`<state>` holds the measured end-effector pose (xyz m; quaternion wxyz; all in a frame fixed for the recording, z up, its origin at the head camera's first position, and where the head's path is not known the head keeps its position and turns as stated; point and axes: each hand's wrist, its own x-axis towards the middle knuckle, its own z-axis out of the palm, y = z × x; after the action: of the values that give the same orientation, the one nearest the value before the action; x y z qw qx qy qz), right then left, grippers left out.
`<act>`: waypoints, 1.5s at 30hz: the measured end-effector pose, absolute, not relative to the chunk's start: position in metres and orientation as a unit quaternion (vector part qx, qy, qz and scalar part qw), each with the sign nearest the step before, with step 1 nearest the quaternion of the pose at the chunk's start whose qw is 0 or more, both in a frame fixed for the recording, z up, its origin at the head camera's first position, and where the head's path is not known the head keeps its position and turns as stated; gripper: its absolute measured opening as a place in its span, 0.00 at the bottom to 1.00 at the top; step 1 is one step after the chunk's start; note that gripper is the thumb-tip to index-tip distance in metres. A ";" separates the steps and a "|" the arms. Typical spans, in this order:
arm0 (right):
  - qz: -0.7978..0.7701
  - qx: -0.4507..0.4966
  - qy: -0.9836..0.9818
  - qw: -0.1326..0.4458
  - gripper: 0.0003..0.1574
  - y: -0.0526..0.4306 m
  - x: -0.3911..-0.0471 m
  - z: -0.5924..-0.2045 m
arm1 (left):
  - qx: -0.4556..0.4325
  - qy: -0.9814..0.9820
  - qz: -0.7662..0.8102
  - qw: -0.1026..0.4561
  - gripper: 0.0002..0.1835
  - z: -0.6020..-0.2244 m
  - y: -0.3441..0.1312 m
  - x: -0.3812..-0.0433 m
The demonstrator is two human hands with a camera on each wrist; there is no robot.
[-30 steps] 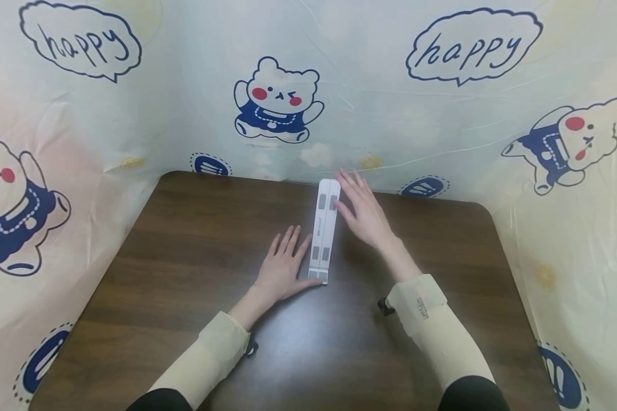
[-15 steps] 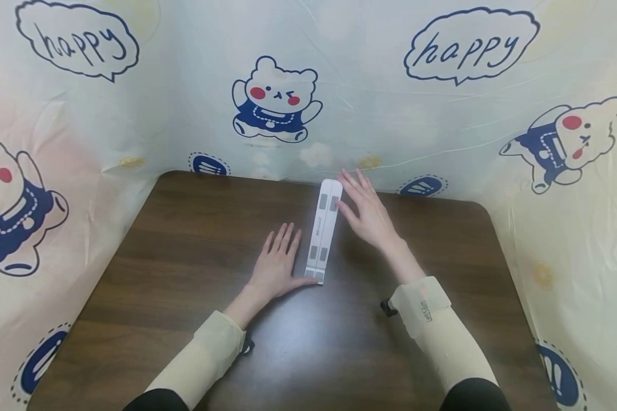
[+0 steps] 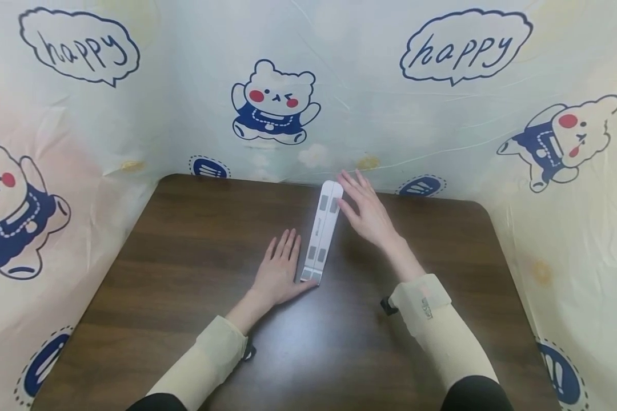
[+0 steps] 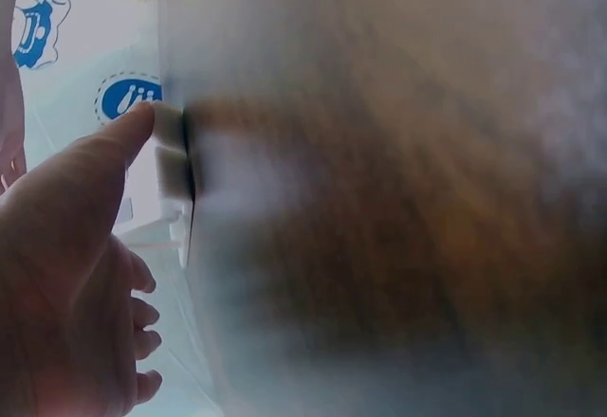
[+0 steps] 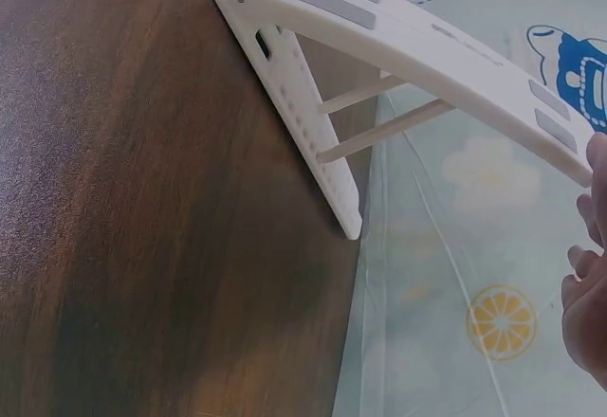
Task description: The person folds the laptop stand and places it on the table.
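Note:
A white laptop stand (image 3: 321, 231) with grey pads, folded narrow, stands on the brown table. In the right wrist view the stand (image 5: 417, 33) has its upper arms raised on thin struts above a flat base. My left hand (image 3: 275, 279) lies beside its near end, fingers straight and thumb touching that end. In the left wrist view the left hand's thumb (image 4: 133, 133) reaches the stand's blurred end. My right hand (image 3: 370, 217) is at the raised far end, fingers extended, with thumb and fingertips against its right side. Part of the right hand (image 5: 588, 284) shows at the right wrist view's edge.
The brown wooden table (image 3: 185, 228) has rounded far corners. A pale printed curtain (image 3: 365, 114) with bears and lettering hangs close behind the far edge and along both sides. The stand's raised end is near that far edge.
The stand's near end has swung a little to the left, so it lies more slanted. My left hand has shifted left with it. The right hand stays at the far end, almost still.

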<state>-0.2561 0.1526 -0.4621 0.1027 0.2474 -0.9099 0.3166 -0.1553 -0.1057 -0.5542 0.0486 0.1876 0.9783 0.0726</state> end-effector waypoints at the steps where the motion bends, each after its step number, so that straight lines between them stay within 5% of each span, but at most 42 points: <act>1: 0.320 0.248 -0.909 0.104 0.37 0.153 -0.256 -0.462 | 0.189 0.978 0.072 0.047 0.67 -0.555 -0.104 -0.154; 19: 0.313 0.238 -0.915 0.088 0.41 0.164 -0.245 -0.455 | 0.211 0.973 0.075 0.061 0.54 -0.550 -0.102 -0.150; 45: 0.275 0.255 -0.925 0.056 0.45 0.164 -0.239 -0.446 | 0.201 0.972 0.109 0.060 0.49 -0.542 -0.136 -0.155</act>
<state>-0.2393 0.1636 -0.4464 0.0562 0.2551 -0.9252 0.2754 -0.1547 -0.1358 -0.5421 0.0600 0.2014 0.9715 0.1092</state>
